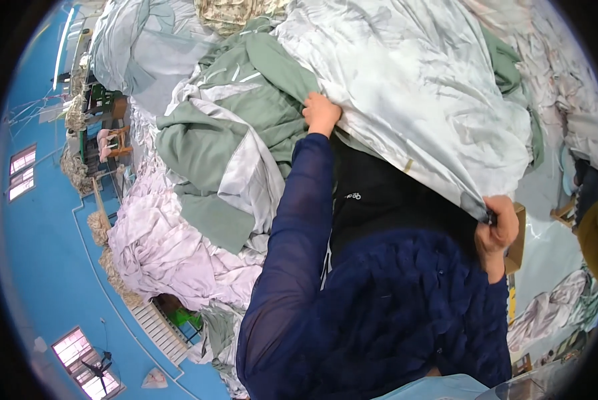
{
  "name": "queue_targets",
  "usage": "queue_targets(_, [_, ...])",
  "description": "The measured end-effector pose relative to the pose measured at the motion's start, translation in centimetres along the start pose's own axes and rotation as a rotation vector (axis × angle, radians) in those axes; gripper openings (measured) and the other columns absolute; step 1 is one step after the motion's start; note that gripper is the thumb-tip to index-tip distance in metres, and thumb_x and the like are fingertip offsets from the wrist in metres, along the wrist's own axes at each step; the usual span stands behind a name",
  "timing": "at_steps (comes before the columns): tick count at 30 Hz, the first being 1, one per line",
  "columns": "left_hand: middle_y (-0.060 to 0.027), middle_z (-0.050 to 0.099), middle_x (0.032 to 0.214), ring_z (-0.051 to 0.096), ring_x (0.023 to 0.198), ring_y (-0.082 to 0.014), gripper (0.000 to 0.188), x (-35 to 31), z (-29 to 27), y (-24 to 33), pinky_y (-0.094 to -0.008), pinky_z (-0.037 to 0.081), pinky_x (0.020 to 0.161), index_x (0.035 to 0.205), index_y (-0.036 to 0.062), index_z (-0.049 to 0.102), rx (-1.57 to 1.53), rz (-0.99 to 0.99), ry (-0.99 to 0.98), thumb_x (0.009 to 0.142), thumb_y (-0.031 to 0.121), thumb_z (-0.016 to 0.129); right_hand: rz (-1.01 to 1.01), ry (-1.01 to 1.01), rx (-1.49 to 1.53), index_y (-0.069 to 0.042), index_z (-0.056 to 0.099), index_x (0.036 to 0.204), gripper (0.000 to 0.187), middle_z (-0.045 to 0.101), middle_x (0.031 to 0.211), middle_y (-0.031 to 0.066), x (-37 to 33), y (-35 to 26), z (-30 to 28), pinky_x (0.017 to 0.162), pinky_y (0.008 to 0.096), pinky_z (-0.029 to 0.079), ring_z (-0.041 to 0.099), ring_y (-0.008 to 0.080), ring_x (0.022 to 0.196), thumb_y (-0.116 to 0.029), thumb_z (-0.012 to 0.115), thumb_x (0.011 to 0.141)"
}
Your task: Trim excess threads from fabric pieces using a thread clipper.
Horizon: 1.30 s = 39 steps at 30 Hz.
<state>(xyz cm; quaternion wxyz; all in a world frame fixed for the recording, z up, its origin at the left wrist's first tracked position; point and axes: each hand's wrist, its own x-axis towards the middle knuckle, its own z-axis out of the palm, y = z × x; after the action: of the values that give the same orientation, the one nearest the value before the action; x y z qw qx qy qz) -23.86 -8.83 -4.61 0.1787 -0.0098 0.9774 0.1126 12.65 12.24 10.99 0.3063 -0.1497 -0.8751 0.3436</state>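
A large, wrinkled white cloth (405, 73) stretches in front of me, its near edge running slantwise from upper left to lower right. My left hand (322, 115) is closed on that edge at its left end, where sage-green fabric (272, 60) meets it. Lower right, my right hand (497, 233) pinches the cloth's near corner. Something small and dark shows by the right thumb, too small to name. Between my hands the edge hangs fairly taut, with a small yellowish mark along it. Left of my left hand lies a heap of green and white pieces (212, 147).
Pale pinkish-white cloth (172, 247) is piled at the left, with more whitish fabric (552, 73) at the far right. A cardboard box (516, 237) stands beside my right hand. Wooden stools (117, 143) and a blue floor (45, 253) appear leftward. Another person's dark sleeve shows at the right rim.
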Motion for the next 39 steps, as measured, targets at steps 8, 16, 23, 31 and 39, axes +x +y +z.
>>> queue_targets(8, [-0.0211,0.065,0.102,0.066,0.091,-0.0345,0.022,6.7,-0.9,-5.4,-0.0444,0.053,0.076,0.095,0.0019,0.064,0.714,0.439,-0.174,0.076,0.011,0.063,0.128,0.506,-0.119,0.005,0.061,0.095,0.012,0.062,0.089,0.0084,-2.3,4.6,-12.7,0.076,0.0267,0.046,0.057,0.0157,0.083,-0.005,0.057,0.089])
queue_targets(16, [-0.0157,0.063,0.113,0.061,0.101,-0.0255,0.045,-4.0,-10.8,-5.6,-0.0358,0.049,0.092,0.123,-0.007,0.053,-1.029,0.582,0.193,0.082,0.008,0.064,0.257,0.612,-0.259,0.008,0.058,0.113,0.049,0.064,0.109,0.0167,-3.8,13.6,-26.6,0.09,0.0325,0.049,0.062,0.0253,0.095,0.007,0.031,0.072])
queue_targets(23, [-0.0195,0.055,0.129,0.055,0.117,-0.0312,0.036,-3.1,-6.0,-12.8,-0.0466,0.045,0.102,0.124,-0.0045,0.052,-1.69,-0.241,0.011,0.099,0.017,0.037,0.553,0.605,-0.277,-0.002,0.067,0.099,0.03,0.067,0.088,0.0044,-9.8,24.6,-17.6,0.076,0.023,0.046,0.06,0.0106,0.082,0.008,0.047,0.079])
queue_targets(31, [-0.0198,0.057,0.126,0.057,0.114,-0.0315,0.036,0.0,-2.6,-15.7,-0.0461,0.045,0.102,0.122,-0.0045,0.054,-1.365,-0.076,-0.109,0.098,0.017,0.037,0.704,0.567,-0.33,-0.003,0.068,0.095,0.019,0.067,0.081,0.0037,-11.8,26.3,-14.1,0.071,0.0237,0.046,0.059,0.0105,0.076,0.002,0.055,0.082])
queue_targets(39, [-0.0191,0.058,0.125,0.057,0.115,-0.0316,0.036,-0.5,-2.3,-14.2,-0.0457,0.044,0.102,0.122,-0.0051,0.054,-1.649,-0.304,-0.189,0.097,0.017,0.04,0.777,0.571,-0.291,-0.002,0.068,0.098,0.019,0.067,0.082,0.0022,-13.3,27.4,-13.3,0.069,0.0232,0.046,0.058,0.0096,0.075,-0.003,0.062,0.08])
